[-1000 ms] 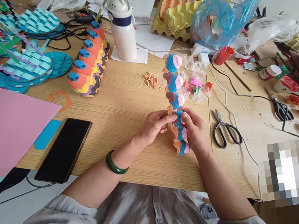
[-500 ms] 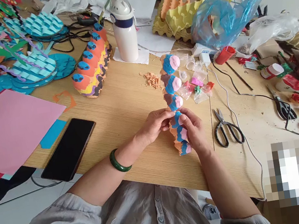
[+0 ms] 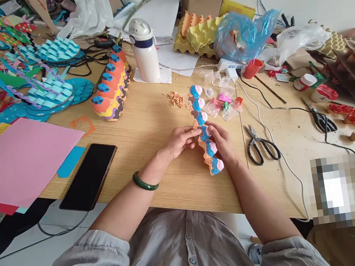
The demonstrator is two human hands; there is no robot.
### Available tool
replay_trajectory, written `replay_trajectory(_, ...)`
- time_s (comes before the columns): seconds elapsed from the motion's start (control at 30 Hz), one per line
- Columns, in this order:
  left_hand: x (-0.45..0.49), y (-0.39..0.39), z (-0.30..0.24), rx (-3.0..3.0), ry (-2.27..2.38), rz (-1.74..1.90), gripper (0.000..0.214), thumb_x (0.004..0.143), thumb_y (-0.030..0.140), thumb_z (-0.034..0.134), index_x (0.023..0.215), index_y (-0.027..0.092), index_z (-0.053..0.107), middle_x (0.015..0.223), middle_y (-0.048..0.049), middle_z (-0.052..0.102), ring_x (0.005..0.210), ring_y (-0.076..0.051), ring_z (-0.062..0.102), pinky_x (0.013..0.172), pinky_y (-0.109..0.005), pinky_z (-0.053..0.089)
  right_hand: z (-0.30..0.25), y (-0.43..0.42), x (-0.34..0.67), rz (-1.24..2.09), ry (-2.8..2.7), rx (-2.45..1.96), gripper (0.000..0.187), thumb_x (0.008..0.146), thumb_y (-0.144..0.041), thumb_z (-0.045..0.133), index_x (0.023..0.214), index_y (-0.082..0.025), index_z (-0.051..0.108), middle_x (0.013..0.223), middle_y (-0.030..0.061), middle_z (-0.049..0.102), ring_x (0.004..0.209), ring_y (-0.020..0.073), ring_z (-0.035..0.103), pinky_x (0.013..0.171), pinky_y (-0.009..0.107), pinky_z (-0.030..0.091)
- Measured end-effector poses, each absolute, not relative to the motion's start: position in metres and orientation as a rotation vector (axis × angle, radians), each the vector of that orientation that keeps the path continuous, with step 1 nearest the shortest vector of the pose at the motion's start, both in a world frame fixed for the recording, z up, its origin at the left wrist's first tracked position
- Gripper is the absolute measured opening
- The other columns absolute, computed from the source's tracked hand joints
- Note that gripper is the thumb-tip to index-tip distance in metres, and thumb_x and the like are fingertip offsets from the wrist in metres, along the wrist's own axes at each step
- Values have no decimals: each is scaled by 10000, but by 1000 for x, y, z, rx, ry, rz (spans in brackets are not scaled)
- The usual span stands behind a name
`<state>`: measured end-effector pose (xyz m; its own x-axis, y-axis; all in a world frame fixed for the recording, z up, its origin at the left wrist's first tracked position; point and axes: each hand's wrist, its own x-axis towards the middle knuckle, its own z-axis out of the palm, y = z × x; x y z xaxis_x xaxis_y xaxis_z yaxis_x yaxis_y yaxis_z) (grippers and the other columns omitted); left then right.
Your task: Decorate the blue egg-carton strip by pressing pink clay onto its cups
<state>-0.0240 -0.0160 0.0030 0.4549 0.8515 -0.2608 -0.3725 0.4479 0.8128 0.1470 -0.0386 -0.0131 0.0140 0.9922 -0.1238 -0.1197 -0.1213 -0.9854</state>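
Strip (image 3: 204, 137) of bumpy cardboard, dabbed with blue clay (image 3: 215, 167) and pink clay (image 3: 219, 163), is gripped between two hands near the front edge of the desk (image 3: 149, 119), one end pointing to the back edge. Whether its near end touches the wood cannot be told. The left hand (image 3: 181, 141) is closed on the strip's left side, a fingertip reaching over the blue; the right hand (image 3: 221, 140) is clamped on the opposite side, its thumb against the pink on the same bump.

The step looks like pressing clay onto that bump. It probably goes best with fingers backing the cardboard from behind while the thumb smooths outward from the middle, lightly, since such thin cardboard could crease or tear at the dips between bumps. Matching the pink to the neighbouring bumps should keep the row even.

Just right of the far half lie small bags (image 3: 224, 98) of coloured clay; left of it, orange shavings (image 3: 176, 99). Scissors (image 3: 256, 139) rest beyond the right hand.

No brand can be read: print on the yellow box (image 3: 239, 7) by the back edge, the jar (image 3: 305, 82) and the dark mark on the cup (image 3: 324, 93) toward the right are too small, and the phone (image 3: 88, 177) at the front edge shows a black screen.
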Motion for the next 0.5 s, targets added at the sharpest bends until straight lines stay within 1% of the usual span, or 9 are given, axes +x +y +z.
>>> replay_trajectory(0.13, -24, -14, -1, 815, 753, 882, 393, 623, 418, 925, 746, 97, 732, 514, 84, 431, 438, -22, 306, 426, -199, 444, -20, -35, 146, 1265, -1096, -1203, 600, 811, -645, 705, 1232, -218, 687, 894, 32, 754, 742, 178, 671, 670, 321, 552)
replay_trajectory(0.2, -23, -14, -4, 822, 745, 910, 439, 628, 471, 918, 755, 94, 733, 551, 64, 493, 436, -18, 312, 429, -209, 480, -21, -34, 145, 1214, -1111, -1199, 609, 799, -663, 706, 1211, -214, 697, 892, 36, 755, 762, 188, 674, 687, 330, 551)
replay_trajectory(0.3, -23, -13, -8, 786, 741, 943, 482, 658, 531, 888, 806, 98, 739, 676, 14, 636, 430, -6, 310, 458, -239, 546, -23, -32, 144, 1130, -1149, -1166, 620, 794, -679, 695, 1187, -201, 706, 942, 57, 766, 856, 217, 687, 758, 353, 556)
replay_trajectory(0.37, -23, -13, -11, 779, 742, 947, 464, 679, 508, 883, 844, 96, 746, 716, 3, 672, 428, 3, 300, 508, -254, 586, -24, -29, 144, 1089, -1156, -1140, 612, 800, -680, 682, 1172, -195, 709, 967, 66, 767, 907, 228, 687, 799, 363, 554)
replay_trajectory(0.5, -26, -13, -14, 806, 725, 974, 402, 685, 425, 900, 850, 92, 746, 695, 14, 663, 452, 8, 332, 590, -231, 598, -25, -26, 143, 1049, -1146, -1124, 593, 804, -671, 669, 1156, -196, 707, 997, 69, 764, 949, 233, 689, 847, 371, 553)
